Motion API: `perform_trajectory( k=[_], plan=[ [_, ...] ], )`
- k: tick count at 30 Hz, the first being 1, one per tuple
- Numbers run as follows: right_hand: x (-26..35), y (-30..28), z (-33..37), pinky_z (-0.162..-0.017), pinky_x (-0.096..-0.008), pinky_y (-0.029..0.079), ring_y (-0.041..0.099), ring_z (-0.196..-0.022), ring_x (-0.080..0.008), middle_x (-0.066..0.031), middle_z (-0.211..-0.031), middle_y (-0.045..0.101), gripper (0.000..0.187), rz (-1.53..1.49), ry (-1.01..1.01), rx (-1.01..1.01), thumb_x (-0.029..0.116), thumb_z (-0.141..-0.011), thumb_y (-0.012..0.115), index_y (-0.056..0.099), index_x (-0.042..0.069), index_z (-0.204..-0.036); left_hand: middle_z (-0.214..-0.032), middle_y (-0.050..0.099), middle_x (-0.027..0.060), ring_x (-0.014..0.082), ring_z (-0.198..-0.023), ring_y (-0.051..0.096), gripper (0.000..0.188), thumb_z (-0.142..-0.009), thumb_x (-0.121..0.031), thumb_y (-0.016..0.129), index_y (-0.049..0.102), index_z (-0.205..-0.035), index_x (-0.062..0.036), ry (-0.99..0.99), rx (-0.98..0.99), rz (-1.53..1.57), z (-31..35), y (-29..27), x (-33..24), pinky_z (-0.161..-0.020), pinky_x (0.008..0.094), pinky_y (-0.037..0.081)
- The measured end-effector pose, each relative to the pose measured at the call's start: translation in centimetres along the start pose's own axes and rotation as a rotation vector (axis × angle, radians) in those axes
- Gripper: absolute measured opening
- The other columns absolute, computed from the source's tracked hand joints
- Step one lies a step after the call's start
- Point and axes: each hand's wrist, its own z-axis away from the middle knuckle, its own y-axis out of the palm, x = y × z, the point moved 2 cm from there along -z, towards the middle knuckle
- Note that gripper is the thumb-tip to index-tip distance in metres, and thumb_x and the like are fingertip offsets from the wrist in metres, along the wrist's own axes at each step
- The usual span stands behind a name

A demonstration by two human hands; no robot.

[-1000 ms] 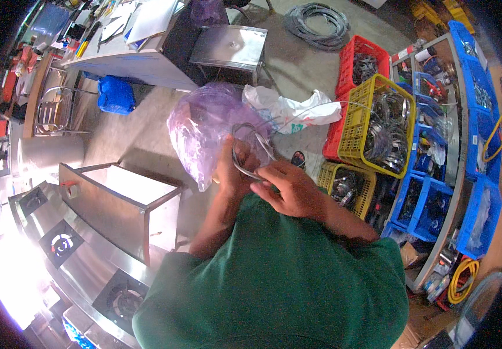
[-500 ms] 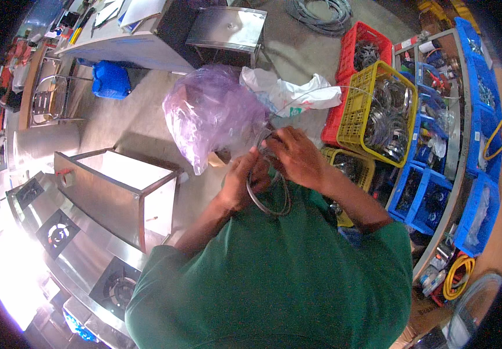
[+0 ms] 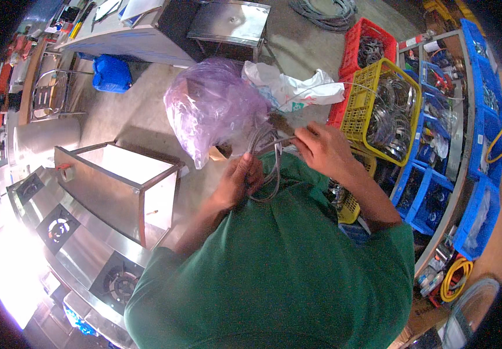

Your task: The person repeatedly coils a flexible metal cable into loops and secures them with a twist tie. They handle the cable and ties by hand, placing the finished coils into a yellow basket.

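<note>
A coil of thin grey cable [image 3: 275, 181] hangs in front of my chest in several loops. My left hand [image 3: 245, 176] is closed around the loops at their left side, thumb up. To the right, my right hand [image 3: 319, 146] pinches a length of the same cable that stretches across from the coil. Just beyond my hands is a large purple translucent plastic bag [image 3: 213, 107], bulging full. A white plastic bag [image 3: 297, 89] lies against its right side.
A yellow crate [image 3: 358, 107] of coiled parts stands right, beside a red crate [image 3: 353, 49]. Blue bins [image 3: 414, 189] line the shelf at far right. On the left are an open metal cabinet [image 3: 102, 192] and a steel stove top [image 3: 82, 247]. A blue jerrycan [image 3: 111, 74] sits farther back.
My right hand has moved right, away from the left hand, drawing a length of cable out from the coil. My left hand keeps its hold, and the loops have shifted slightly upward.
</note>
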Motion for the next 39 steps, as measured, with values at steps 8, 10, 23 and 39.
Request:
perform_trajectory(
  k=[8, 10, 23, 39],
  plan=[
    [1.6, 1.9, 1.0, -0.081, -0.0467, 0.054, 0.062, -0.098, -0.0397, -0.0207, -0.12, 0.052, 0.056, -0.124, -0.029, 0.123, 0.05, -0.08, 0.072, 0.061, 0.008, -0.115, -0.068, 0.036, 0.0019, 0.0171, -0.061, 0.039, 0.048, -0.105, -0.047, 0.035, 0.038, -0.073, -0.0113, 0.053, -0.096, 0.272, -1.6, -0.1, 1.8, -0.056, 0.0307, 0.034],
    [2.4, 2.3, 1.3, -0.09, -0.0487, 0.05, 0.056, -0.109, -0.0437, -0.0251, -0.13, 0.043, 0.061, -0.196, -0.063, 0.154, 0.057, -0.076, 0.072, 0.063, 0.008, -0.111, -0.068, 0.037, 0.0017, 0.0164, -0.065, 0.039, 0.047, -0.105, -0.046, 0.034, 0.039, -0.074, -0.0117, 0.072, -0.196, 0.281, -1.6, 0.0, 1.8, -0.059, 0.0307, 0.034],
    [5.2, 4.8, 0.9, -0.105, -0.0479, 0.041, 0.045, -0.126, -0.0451, -0.0277, -0.137, 0.039, 0.021, -0.262, -0.044, 0.017, 0.023, -0.076, 0.074, 0.069, 0.007, -0.088, -0.073, 0.041, 0.002, 0.0167, -0.068, 0.043, 0.04, -0.106, -0.041, 0.037, 0.042, -0.082, -0.0102, 0.262, -0.381, 0.436, -4.5, -0.8, 2.7, -0.063, 0.0316, 0.039],
    [4.0, 5.4, 0.9, -0.083, -0.0428, 0.05, 0.057, -0.101, -0.0348, -0.0193, -0.126, 0.047, 0.024, -0.416, 0.107, -0.064, 0.026, -0.081, 0.077, 0.069, 0.007, -0.093, -0.073, 0.042, -0.0008, 0.0107, -0.069, 0.042, 0.039, -0.105, -0.038, 0.042, 0.045, -0.08, -0.0086, 0.206, -0.37, 0.114, -3.5, -1.3, 3.2, -0.062, 0.0279, 0.035]
  ],
)
